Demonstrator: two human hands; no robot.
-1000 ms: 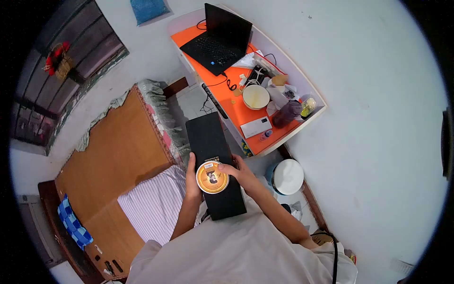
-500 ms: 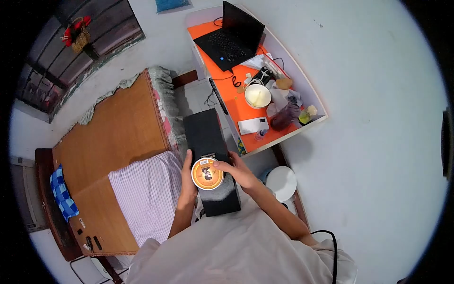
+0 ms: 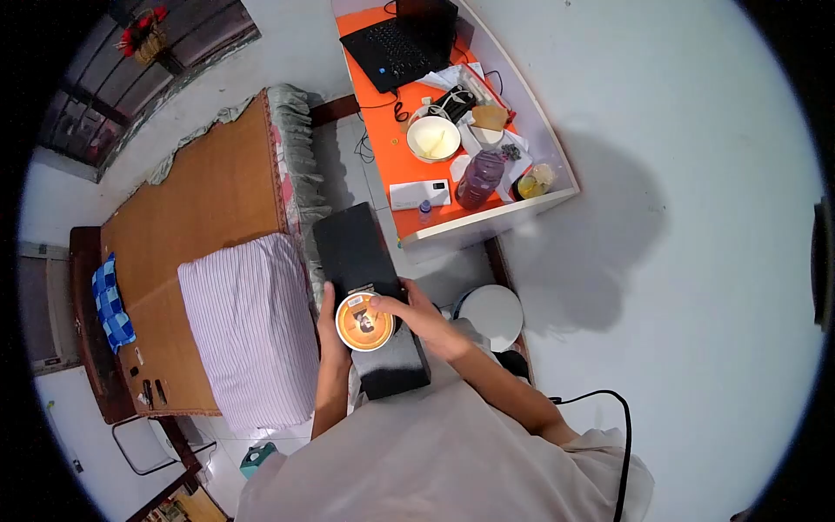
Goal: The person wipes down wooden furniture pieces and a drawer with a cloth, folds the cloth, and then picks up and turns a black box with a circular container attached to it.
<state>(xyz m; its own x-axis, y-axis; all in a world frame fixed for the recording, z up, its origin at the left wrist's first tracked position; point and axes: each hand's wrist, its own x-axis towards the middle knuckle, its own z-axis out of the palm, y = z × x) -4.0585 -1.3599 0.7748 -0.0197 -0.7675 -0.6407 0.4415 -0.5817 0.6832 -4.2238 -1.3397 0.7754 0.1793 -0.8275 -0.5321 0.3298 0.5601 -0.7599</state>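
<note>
A long black box [image 3: 354, 248] is held in front of my body, tilted slightly. On top of it lies a round container [image 3: 365, 322] with an orange lid bearing a dark figure and a small label. My left hand [image 3: 331, 335] grips the box's left side, next to the container. From the right, my right hand [image 3: 419, 317] holds the box, its thumb resting on the orange lid. The undersides of both hands' grips are hidden.
An orange-topped desk [image 3: 378, 152] ahead holds a laptop [image 3: 400, 48], white bowl [image 3: 433, 139], purple bottle [image 3: 480, 178] and white box [image 3: 419, 194]. A bed [image 3: 204, 191] with striped bedding [image 3: 252, 331] lies left. A white-lidded bucket [image 3: 491, 317] stands right.
The view has turned and shifted, so desk and bed appear in new places. Both hands still hold the black box and round container, now slightly further left in the view.
</note>
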